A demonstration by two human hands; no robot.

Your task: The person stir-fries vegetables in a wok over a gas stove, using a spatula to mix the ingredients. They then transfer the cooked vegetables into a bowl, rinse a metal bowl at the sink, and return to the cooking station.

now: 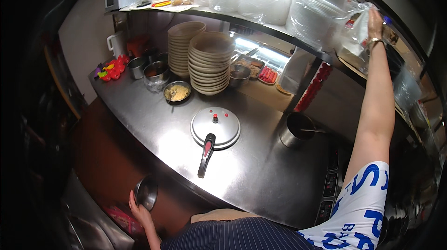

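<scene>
My left hand [140, 213] is low at the left, gripping a small dark metal bowl [146, 194] by its side. The bowl is tilted, out past the front edge of the steel counter [256, 180]. High at the right, my right hand [375, 23] reaches up to the overhead shelf. It touches a white, crumpled plastic bag [363, 28]; how its fingers close there is hard to see. On the counter before me lies a silver pressure cooker lid [199, 126], its black handle [206, 155] pointing towards me.
Two tall stacks of bowls [209, 64] stand at the back. Nearby are a bowl of yellow food [178, 92] and metal pots [155, 71]. A steel pot with a utensil [295, 133] sits right. Wrapped plastic containers [265, 0] line the overhead shelf [244, 19].
</scene>
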